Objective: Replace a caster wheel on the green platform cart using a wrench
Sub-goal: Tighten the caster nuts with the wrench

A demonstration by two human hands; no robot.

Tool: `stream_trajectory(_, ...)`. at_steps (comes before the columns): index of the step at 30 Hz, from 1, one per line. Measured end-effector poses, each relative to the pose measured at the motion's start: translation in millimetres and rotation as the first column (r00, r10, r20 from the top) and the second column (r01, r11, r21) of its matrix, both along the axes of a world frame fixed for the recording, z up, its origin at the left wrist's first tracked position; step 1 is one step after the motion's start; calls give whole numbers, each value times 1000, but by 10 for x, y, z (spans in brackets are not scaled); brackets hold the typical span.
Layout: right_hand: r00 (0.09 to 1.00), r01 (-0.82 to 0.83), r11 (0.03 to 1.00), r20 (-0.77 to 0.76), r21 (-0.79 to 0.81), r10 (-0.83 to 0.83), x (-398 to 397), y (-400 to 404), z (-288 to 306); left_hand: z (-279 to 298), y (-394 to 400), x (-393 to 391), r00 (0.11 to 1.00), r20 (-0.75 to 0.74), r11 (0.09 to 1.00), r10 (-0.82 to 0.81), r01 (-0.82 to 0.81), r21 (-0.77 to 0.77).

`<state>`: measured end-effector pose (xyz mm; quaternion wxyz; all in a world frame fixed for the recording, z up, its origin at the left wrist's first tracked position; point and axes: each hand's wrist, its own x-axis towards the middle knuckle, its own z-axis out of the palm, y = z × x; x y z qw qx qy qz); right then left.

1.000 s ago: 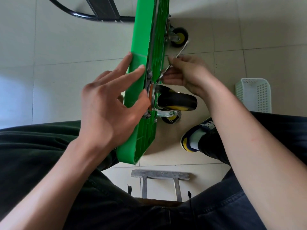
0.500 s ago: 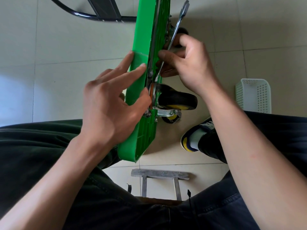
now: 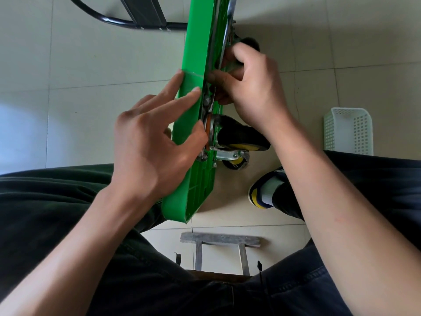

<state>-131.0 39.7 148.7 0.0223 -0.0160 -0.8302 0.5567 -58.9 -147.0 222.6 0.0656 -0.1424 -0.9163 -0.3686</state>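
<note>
The green platform cart (image 3: 197, 39) stands on its edge between my knees, underside facing right. A black caster wheel (image 3: 241, 136) with a yellow hub hangs from its steel bracket on that underside. My left hand (image 3: 157, 142) rests on the cart's top face, fingers straight, thumb at the caster's mounting plate. My right hand (image 3: 252, 87) grips a steel wrench (image 3: 227, 26) whose shaft runs up along the underside; its lower end sits at the bolts above the caster, hidden by my fingers. A second caster (image 3: 250, 43) shows behind my right hand.
A white perforated basket (image 3: 348, 131) stands on the tiled floor at right. The cart's black handle frame (image 3: 136, 21) lies at the top left. A small grey stool (image 3: 219, 240) shows between my legs. My shoe (image 3: 265, 190) is planted beside the lower caster.
My right hand has swung the wrench from pointing out to the right up to lying along the cart's underside. My left hand has stayed on the cart.
</note>
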Motion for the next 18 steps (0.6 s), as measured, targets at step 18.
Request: stream_trajectory(18, 915, 125, 951, 404, -284, 0, -114, -40, -54, 2, 6, 4, 1000, -14, 1000, -2, 2, -10)
